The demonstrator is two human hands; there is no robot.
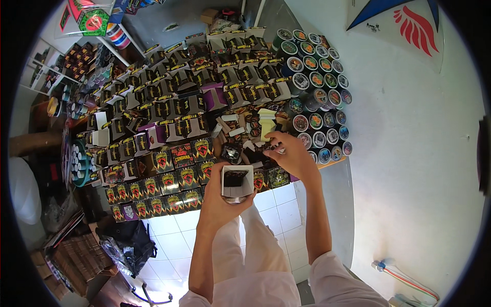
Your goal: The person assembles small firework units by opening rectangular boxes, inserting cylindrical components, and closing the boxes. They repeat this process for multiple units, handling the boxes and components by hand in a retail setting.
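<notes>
My left hand point(219, 204) is wrapped round a small open-topped carton point(246, 190) with a white inside, held upright near the table's front edge. A dark piece with a printed face stands within the carton. To the right of it, my right hand point(295, 159) hangs over loose small goods, its thumb and fingers drawn together. Something small and whitish shows at those fingertips, too small to name. Just beyond the fingers lie yellow slips of paper point(266, 122) and several small pale blocks point(237, 131). A shiny dark packet point(231, 153) is behind the carton.
Rows of open black cartons point(176, 108) cover the table's left and middle. Closed printed boxes point(169, 181) line its front. Stacked round tins point(316, 121) fill the right side beside the wall. A black bag point(134, 245) and stacked flat cardboard point(82, 248) are at lower left.
</notes>
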